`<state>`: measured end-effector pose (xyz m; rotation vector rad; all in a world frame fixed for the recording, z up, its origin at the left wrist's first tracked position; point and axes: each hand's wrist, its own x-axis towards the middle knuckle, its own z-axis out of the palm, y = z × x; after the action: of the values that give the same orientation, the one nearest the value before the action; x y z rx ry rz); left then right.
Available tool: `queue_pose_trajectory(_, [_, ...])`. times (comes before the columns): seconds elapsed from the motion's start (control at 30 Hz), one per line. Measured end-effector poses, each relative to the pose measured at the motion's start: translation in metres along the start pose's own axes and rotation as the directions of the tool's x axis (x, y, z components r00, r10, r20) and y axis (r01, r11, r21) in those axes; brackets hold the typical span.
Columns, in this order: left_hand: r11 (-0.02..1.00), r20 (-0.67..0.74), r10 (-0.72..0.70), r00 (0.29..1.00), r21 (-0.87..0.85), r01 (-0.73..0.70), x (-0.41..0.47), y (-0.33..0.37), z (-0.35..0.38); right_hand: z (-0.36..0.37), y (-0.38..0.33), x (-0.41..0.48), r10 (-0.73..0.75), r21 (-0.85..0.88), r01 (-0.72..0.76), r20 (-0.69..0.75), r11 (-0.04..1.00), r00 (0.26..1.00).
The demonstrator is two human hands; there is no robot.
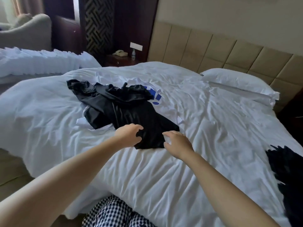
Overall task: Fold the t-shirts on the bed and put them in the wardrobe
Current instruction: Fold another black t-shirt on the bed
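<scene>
Hands reach forward over the bed (164, 169), both with fingers spread and curled, gripping nothing. The left hand (129, 135) hovers over the near hem of a black shirt (131, 115), fingertips at or just above the cloth; whether they touch it cannot be told. The right hand (177, 145) is just to the right of that hem, over the white duvet, its fingers beside the shirt's corner.

The black shirt lies crumpled, stretching away from the hands toward the far left, with its upper part bunched in folds. Under it, beyond the hands, lies a white shirt (154, 95) with blue print, mostly covered, its edges showing on both sides of the black one.

Far right of the right hand, at the bed's edge, lies another dark garment (285, 174). A pillow (237, 82) sits well beyond the right hand, against the padded headboard (229, 54). Checked trousers (113, 213) show below, between the forearms.
</scene>
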<state>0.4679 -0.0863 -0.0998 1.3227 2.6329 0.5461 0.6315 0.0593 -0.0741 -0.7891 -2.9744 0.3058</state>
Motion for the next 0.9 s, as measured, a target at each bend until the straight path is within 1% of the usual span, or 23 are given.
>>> queue_pose_trajectory(0.2, [0.998, -0.052, -0.066, 0.996, 0.004, 0.067, 0.027, -0.068, -0.017, 0.009, -0.052, 0.074, -0.114, -0.005, 0.114, -0.022, 0.994, 0.993])
queue_pose_trajectory(0.43, [0.992, -0.160, -0.124, 0.979, -0.032, 0.121, 0.088, -0.127, -0.025, 0.027, -0.090, 0.178, -0.184, 0.003, 0.185, -0.056, 0.983, 0.981])
queue_pose_trajectory(0.63, [0.996, -0.292, -0.085, 0.953, -0.061, 0.070, 0.136, -0.163, -0.006, 0.052, -0.105, 0.261, -0.223, -0.012, 0.222, -0.087, 0.975, 0.971])
queue_pose_trajectory(0.77, [0.999, -0.318, -0.033, 0.947, 0.002, 0.035, 0.152, -0.175, 0.010, 0.071, -0.113, 0.300, -0.247, -0.013, 0.247, -0.116, 0.969, 0.962])
queue_pose_trajectory(0.9, [1.000, -0.365, -0.011, 0.931, 0.009, 0.016, 0.153, -0.184, 0.021, 0.086, -0.115, 0.326, -0.226, -0.078, 0.218, -0.112, 0.973, 0.968])
